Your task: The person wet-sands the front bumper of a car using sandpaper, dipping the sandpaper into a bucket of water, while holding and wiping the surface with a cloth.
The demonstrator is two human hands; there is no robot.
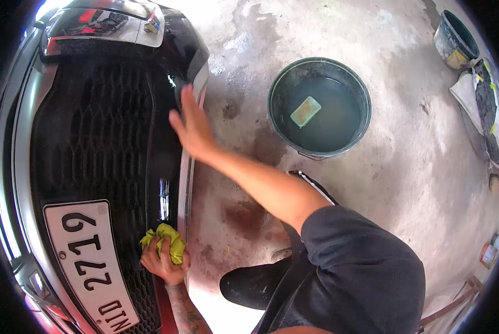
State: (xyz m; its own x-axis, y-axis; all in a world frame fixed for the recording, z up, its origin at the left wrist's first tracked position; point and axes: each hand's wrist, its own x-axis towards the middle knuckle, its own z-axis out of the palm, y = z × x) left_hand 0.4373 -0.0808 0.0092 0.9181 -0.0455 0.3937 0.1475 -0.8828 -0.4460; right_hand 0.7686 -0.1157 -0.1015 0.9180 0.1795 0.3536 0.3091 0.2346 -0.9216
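My left hand (165, 263) has its fingers wrapped round a crumpled yellow-green cloth (172, 242), which rests against the lower right edge of the car's black grille (96, 122). Beside it is the white licence plate (89, 264). Farther up, my right hand (195, 129) is open and slightly blurred, with fingers apart and nothing in it. It is over the glossy black bumper edge; whether it touches the surface is unclear.
On the stained concrete floor (394, 139) stands a dark bucket (365, 125) of cloudy water with a pale green sponge (306, 112) in it. Another bucket (444, 47) is at the top right, near a crumpled sheet (468, 100). A small container (489, 253) sits at the right edge.
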